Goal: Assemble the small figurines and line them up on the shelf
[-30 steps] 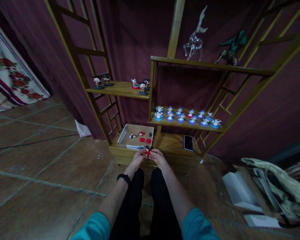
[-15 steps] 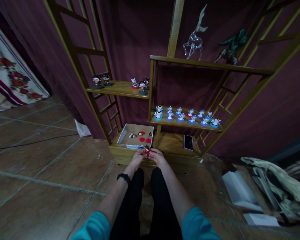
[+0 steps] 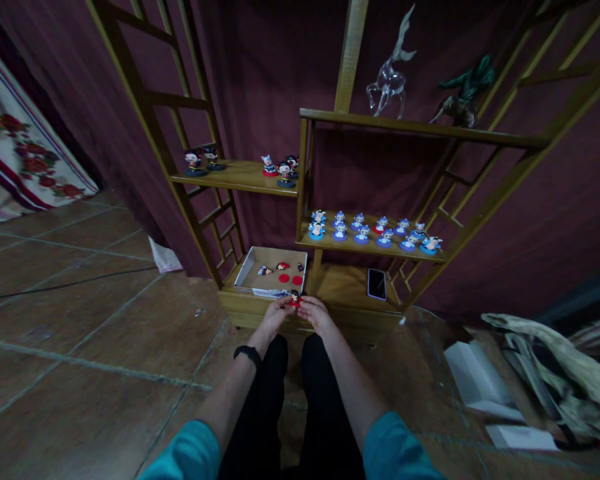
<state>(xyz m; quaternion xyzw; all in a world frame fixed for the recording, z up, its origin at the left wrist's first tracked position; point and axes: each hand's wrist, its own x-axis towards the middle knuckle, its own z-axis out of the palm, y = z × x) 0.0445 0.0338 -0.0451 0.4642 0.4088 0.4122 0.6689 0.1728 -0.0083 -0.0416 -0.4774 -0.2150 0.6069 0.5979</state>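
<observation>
Between my fingertips is a small figurine point(image 3: 295, 297) with black hair and a red base, upright in front of the box's near edge. My left hand point(image 3: 276, 316) is closed on its left side, and my right hand point(image 3: 315, 313) is closed on its right side. Just beyond lies an open cardboard box point(image 3: 245, 275) on the lowest shelf. Inside it are loose figurines, among them one in red point(image 3: 283, 266) and a pale-haired one point(image 3: 265, 271), plus two red discs point(image 3: 297, 281). My fingers partly hide the red base.
Several blue and purple figurines point(image 3: 361, 234) stand in rows on the middle right shelf. More figurines point(image 3: 285, 174) stand on the left shelf point(image 3: 245, 175). A phone point(image 3: 377, 284) lies at lower right. A glass deer point(image 3: 390, 87) and a green statue point(image 3: 465, 90) stand above.
The figurine has risen very slightly between my fingers and shows a little more clearly. Both hands keep nearly the same place, and everything else is unchanged.
</observation>
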